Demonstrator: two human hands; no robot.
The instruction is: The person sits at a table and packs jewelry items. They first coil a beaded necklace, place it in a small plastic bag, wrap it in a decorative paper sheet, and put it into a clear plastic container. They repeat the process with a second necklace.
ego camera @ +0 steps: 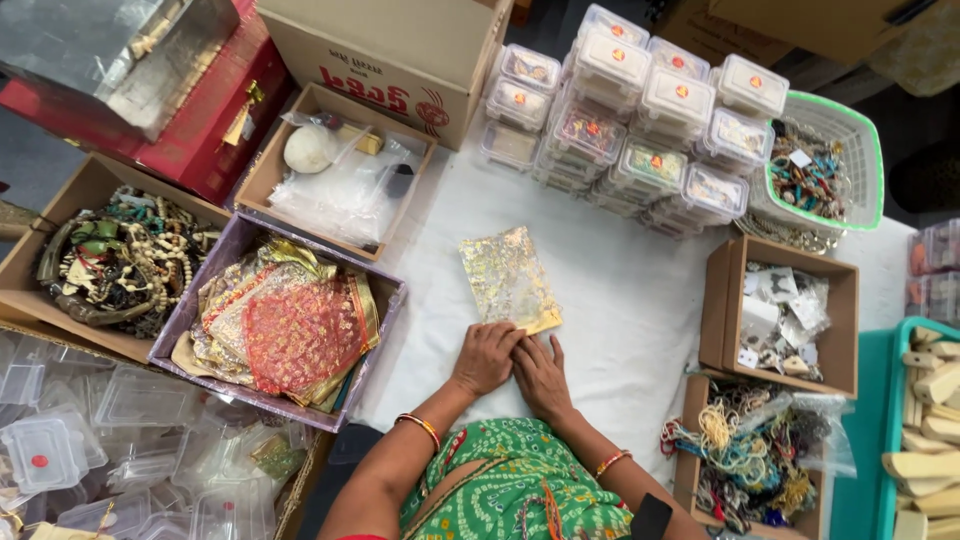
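A gold patterned fabric pouch (505, 277) lies flat on the white cloth (620, 300) in front of me. My left hand (487, 357) rests palm down at the pouch's near edge, its fingertips touching it. My right hand (541, 376) lies beside it, partly tucked under the left hand, fingers pointing at the same edge. Neither hand grips anything.
A purple tray (175, 320) of red and gold pouches sits left. Cardboard boxes hold beaded necklaces (120, 260), plastic bags (345, 185), tags (785, 310) and threads (750, 450). Stacked clear plastic boxes (640, 120) and a green basket (865, 170) stand behind. Empty clear cases (100, 440) lie lower left.
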